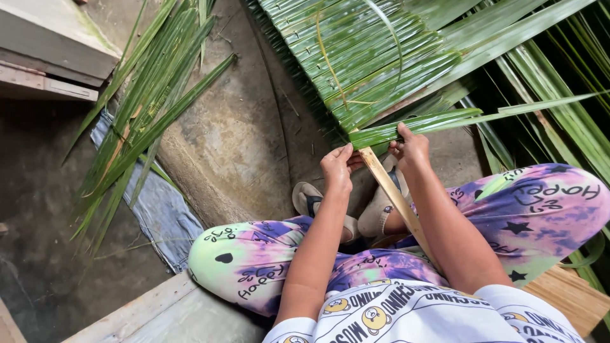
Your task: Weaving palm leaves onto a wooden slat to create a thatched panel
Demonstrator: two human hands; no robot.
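Note:
A panel of folded green palm leaves [362,57] is strung along a pale bamboo slat [394,194] that runs from my lap up to the panel's near end. My left hand [337,168] grips the slat's left side just below the last leaf. My right hand [412,147] pinches a long green leaf [438,119] folded over the slat; the leaf's free end stretches away to the right. Both hands are close together, touching the slat and leaf.
A loose bundle of long palm leaves [143,121] lies on the concrete floor at left, over a blue cloth [162,213]. More leaves [559,89] pile at right. Wooden boards [44,47] sit at top left, a plank [146,311] at bottom. My feet wear sandals [311,200].

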